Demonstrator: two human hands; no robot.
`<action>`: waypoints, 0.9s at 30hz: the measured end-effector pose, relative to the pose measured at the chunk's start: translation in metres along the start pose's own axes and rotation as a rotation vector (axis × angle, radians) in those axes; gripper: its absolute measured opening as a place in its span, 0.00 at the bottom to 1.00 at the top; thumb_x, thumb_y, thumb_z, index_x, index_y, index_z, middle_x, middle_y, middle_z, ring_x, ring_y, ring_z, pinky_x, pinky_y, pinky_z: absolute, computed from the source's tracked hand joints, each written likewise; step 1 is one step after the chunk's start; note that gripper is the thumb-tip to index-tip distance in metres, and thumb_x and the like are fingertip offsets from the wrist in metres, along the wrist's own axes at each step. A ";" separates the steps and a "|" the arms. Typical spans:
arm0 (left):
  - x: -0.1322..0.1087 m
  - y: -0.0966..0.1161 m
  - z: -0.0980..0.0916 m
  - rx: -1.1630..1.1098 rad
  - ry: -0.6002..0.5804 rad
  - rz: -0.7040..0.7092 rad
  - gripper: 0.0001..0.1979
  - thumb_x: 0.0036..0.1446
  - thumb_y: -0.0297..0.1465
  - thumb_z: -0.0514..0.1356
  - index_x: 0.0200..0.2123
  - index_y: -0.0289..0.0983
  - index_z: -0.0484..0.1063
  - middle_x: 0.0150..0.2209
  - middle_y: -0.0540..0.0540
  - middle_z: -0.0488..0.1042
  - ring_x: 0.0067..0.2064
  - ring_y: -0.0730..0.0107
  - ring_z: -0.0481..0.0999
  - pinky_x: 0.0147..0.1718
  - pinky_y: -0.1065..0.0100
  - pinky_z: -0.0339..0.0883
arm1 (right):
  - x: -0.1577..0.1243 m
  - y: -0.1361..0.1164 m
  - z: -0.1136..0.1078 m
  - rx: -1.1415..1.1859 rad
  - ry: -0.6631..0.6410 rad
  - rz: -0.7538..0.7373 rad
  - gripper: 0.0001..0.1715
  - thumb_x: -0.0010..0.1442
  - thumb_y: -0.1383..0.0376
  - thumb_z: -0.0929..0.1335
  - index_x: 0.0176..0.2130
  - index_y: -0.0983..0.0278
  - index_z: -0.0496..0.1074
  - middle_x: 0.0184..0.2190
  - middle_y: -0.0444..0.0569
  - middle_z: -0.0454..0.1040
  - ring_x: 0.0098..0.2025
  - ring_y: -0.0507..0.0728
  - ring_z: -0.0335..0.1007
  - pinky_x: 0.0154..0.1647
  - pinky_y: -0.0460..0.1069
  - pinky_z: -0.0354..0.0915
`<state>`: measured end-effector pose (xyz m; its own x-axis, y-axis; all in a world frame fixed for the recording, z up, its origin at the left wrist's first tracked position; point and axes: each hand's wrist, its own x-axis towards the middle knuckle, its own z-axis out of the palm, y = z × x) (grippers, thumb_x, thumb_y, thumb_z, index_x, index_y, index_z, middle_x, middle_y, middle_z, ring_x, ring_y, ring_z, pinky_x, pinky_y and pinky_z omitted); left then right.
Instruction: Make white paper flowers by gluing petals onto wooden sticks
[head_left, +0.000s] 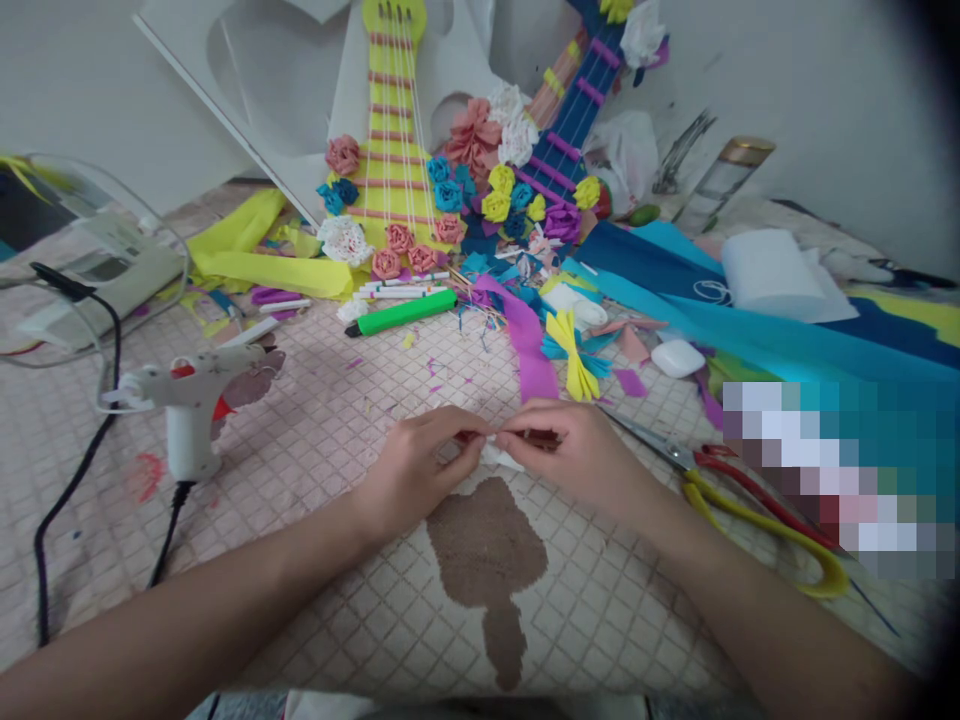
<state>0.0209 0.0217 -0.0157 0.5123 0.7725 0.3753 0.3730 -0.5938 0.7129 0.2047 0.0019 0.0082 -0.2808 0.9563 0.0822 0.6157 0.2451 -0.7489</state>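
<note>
My left hand (433,458) and my right hand (568,448) meet over the near middle of the table, fingertips almost touching. Each is closed, thumb against forefinger, in a pinch on a small white piece of paper (501,457). Most of that piece is hidden by the fingers, and its exact shape is unclear. Just below the hands, a brown guitar-shaped patch (491,545) shows on the quilted cloth. Beyond my right hand lie a yellow pleated paper bow (572,358) and a purple paper strip (529,345).
At left stands a white glue gun (191,410) with a black cord. Open scissors (750,490) with red and yellow handles lie by my right forearm. A green marker (405,313), a yellow paper guitar (394,150), a blue one (570,135) and a white roll (769,272) are farther back.
</note>
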 end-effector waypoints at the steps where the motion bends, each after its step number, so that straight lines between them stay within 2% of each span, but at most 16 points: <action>1: 0.000 0.001 0.000 0.002 -0.001 0.001 0.07 0.55 0.23 0.56 0.35 0.36 0.73 0.32 0.48 0.77 0.33 0.74 0.76 0.35 0.72 0.70 | 0.000 0.000 0.000 0.005 -0.005 0.002 0.08 0.55 0.69 0.66 0.28 0.65 0.76 0.25 0.44 0.73 0.26 0.49 0.65 0.26 0.45 0.60; 6: 0.001 0.003 -0.001 -0.001 -0.019 -0.011 0.07 0.54 0.23 0.56 0.35 0.35 0.73 0.32 0.49 0.77 0.33 0.74 0.76 0.35 0.73 0.70 | 0.000 0.003 0.002 -0.010 -0.002 -0.011 0.09 0.55 0.69 0.66 0.27 0.65 0.76 0.27 0.46 0.74 0.29 0.50 0.67 0.29 0.46 0.61; 10: 0.000 0.002 -0.001 0.010 -0.040 -0.031 0.08 0.56 0.25 0.55 0.38 0.36 0.72 0.34 0.48 0.77 0.35 0.72 0.76 0.38 0.71 0.70 | 0.001 0.003 0.003 -0.031 0.010 -0.012 0.10 0.55 0.71 0.65 0.27 0.66 0.76 0.27 0.46 0.74 0.29 0.51 0.67 0.29 0.46 0.61; 12: -0.001 -0.001 -0.001 0.019 -0.010 0.007 0.09 0.57 0.25 0.55 0.41 0.36 0.71 0.38 0.47 0.77 0.39 0.71 0.75 0.42 0.68 0.69 | 0.002 0.004 0.003 -0.028 0.018 -0.007 0.10 0.54 0.71 0.65 0.26 0.66 0.76 0.26 0.46 0.74 0.28 0.51 0.67 0.29 0.46 0.61; 16: 0.000 -0.002 -0.002 0.073 0.127 0.110 0.10 0.56 0.23 0.55 0.42 0.35 0.70 0.44 0.43 0.73 0.48 0.67 0.71 0.49 0.63 0.65 | 0.003 0.007 0.001 -0.008 0.039 0.006 0.09 0.54 0.69 0.65 0.27 0.66 0.76 0.26 0.46 0.75 0.28 0.51 0.67 0.29 0.46 0.61; 21: 0.004 0.018 -0.012 0.132 0.210 0.133 0.11 0.57 0.23 0.55 0.43 0.37 0.69 0.48 0.41 0.71 0.51 0.64 0.69 0.51 0.59 0.63 | 0.003 0.006 -0.002 -0.012 0.079 0.009 0.11 0.55 0.67 0.65 0.24 0.66 0.74 0.24 0.46 0.74 0.26 0.52 0.67 0.27 0.46 0.59; 23: 0.001 0.032 -0.020 0.154 0.183 0.151 0.10 0.56 0.24 0.56 0.43 0.37 0.69 0.43 0.43 0.74 0.47 0.65 0.72 0.48 0.61 0.66 | 0.003 0.006 -0.003 -0.016 0.103 0.013 0.11 0.55 0.66 0.65 0.24 0.66 0.74 0.22 0.46 0.74 0.26 0.52 0.67 0.27 0.46 0.59; 26: -0.014 0.052 -0.034 0.208 0.081 0.201 0.10 0.57 0.23 0.56 0.43 0.37 0.68 0.29 0.49 0.75 0.32 0.73 0.75 0.34 0.70 0.70 | 0.004 0.009 -0.004 -0.006 0.133 0.013 0.10 0.53 0.65 0.66 0.25 0.65 0.75 0.24 0.46 0.75 0.27 0.52 0.68 0.28 0.47 0.61; 27: -0.021 0.055 -0.040 0.237 0.050 0.217 0.12 0.57 0.21 0.55 0.44 0.37 0.68 0.28 0.49 0.75 0.31 0.74 0.75 0.32 0.71 0.70 | 0.004 0.010 -0.004 -0.007 0.141 0.015 0.10 0.53 0.65 0.66 0.25 0.64 0.75 0.24 0.46 0.75 0.27 0.53 0.68 0.28 0.47 0.61</action>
<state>0.0001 -0.0182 0.0394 0.5627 0.6291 0.5364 0.4322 -0.7769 0.4578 0.2125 0.0088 0.0035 -0.1654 0.9727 0.1625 0.6244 0.2308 -0.7462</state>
